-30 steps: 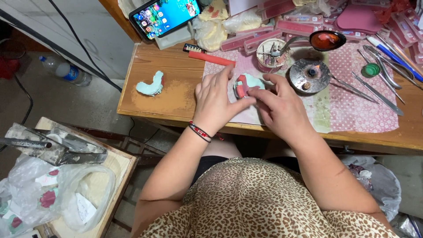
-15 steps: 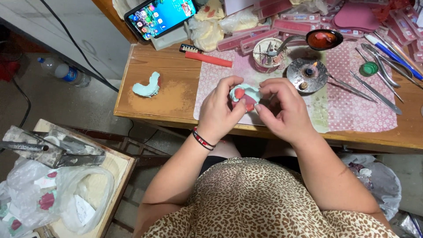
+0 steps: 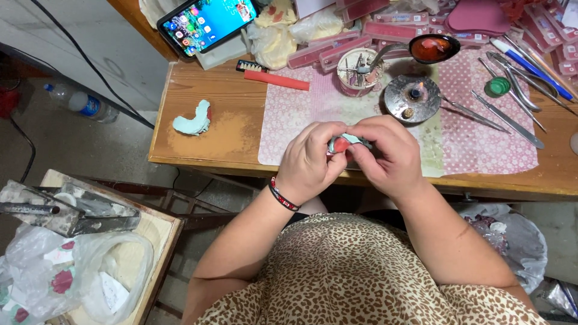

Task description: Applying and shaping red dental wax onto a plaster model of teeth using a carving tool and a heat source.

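Note:
Both my hands hold a small pale green dental cast [image 3: 344, 143] with red wax on it, just above the near edge of the wooden table [image 3: 198, 144]. My left hand [image 3: 310, 159] grips its left side, fingers curled around it. My right hand [image 3: 385, 153] pinches its right side with thumb and fingers. Most of the cast is hidden between the fingers. A second pale green cast [image 3: 192, 120] lies alone on the bare wood to the left.
A pink dotted mat [image 3: 481, 138] covers the table's middle. On it stand a round metal burner [image 3: 413, 97], a cup of tools [image 3: 359, 70], a spoon with red wax [image 3: 430, 48] and metal instruments [image 3: 512, 117]. A phone [image 3: 208, 21] leans behind. A crate with bags [image 3: 78, 265] sits lower left.
My hands have drawn the cast nearer to me, off the mat toward the table's near edge, and closed more tightly around it. The view has shifted slightly.

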